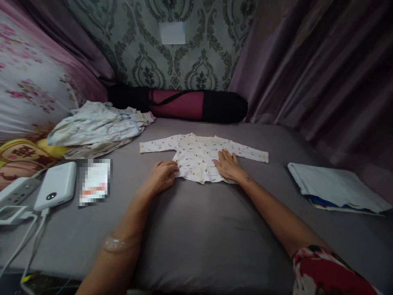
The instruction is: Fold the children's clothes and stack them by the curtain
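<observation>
A small white baby shirt (198,153) with a scattered print lies spread out on the grey bed sheet (190,229), its two sleeves stretched to the sides. At its lower left edge, my left hand (164,174) has its fingers curled in and closed on the cloth at the side seam; the fingertips are partly hidden. My right hand (227,165) rests flat on the right part of the shirt's body, palm down with the fingers stretched out. The shirt's lower right corner is partly covered by that hand and wrist.
Crumpled baby clothes (98,125) are piled at the left. Near them are a white power bank (58,184) with cables, a power strip (20,190) and a blurred packet (94,182). Folded cloth (334,186) lies right; a black-and-maroon long bag (178,104) lines the back.
</observation>
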Demonstrator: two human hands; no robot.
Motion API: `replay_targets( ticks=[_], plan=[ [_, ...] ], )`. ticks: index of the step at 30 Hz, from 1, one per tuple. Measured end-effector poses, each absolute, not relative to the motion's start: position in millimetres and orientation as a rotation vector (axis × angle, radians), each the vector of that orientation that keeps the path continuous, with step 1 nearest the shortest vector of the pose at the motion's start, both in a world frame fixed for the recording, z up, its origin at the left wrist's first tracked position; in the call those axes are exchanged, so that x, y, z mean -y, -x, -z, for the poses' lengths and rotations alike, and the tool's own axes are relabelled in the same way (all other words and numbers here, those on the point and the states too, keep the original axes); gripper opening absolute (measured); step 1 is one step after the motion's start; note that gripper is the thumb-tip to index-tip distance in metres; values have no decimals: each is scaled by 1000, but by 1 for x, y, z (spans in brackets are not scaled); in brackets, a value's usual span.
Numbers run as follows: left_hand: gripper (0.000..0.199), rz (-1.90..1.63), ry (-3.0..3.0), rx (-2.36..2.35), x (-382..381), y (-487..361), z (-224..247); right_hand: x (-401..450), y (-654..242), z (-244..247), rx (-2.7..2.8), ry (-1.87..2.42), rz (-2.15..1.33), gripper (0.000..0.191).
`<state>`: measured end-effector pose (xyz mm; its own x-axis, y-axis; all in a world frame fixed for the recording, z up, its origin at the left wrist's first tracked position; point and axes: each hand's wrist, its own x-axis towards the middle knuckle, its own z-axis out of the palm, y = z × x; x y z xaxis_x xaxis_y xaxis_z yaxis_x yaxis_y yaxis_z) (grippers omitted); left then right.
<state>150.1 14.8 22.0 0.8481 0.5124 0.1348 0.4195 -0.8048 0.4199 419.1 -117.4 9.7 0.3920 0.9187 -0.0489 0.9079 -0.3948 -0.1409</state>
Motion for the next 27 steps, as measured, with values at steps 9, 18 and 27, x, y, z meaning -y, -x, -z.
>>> replay_targets(
  ticks=[9, 18, 27],
  plan=[
    [26, -627, -2504, -1052, -25, -145, -12, 98, -357, -11, 1670, 2413, -270, 70],
    [30, -499, -2427, -1237, -29, -144, -7, 92, -346, -13, 1745, 2351, -283, 68],
    [26, -468, -2417, -1184, -36, -143, 1, 88, -357, -24, 1713, 2170, -609, 58]
  ],
)
